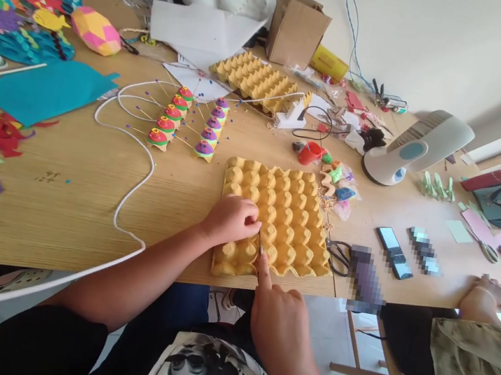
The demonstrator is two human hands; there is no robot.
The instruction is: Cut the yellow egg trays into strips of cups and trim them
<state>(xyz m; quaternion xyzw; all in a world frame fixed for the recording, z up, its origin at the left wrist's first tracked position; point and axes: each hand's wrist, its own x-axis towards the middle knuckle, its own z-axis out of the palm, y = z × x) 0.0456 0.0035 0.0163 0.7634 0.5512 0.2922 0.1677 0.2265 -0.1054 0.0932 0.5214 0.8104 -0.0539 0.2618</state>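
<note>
Egg tray [294,214], yellow, sits at the near edge of the table [59,199], right in front of the person. Their left hand [230,219] is curled down on it, fingers pinching a cup. The right hand [279,325] is closed around a thin tool [260,245], index finger laid along it and the tip at that same cup. It's too small to tell if it's a blade. Looks to me like a cup is being cut or scored, so any further cutting needs the tray pinned firmly.

Scissors [339,255] lie just right of the tray. Further back are painted cup figures [164,127] stuck with pins, then a second egg tray [255,78] and a cardboard box [295,27].
</note>
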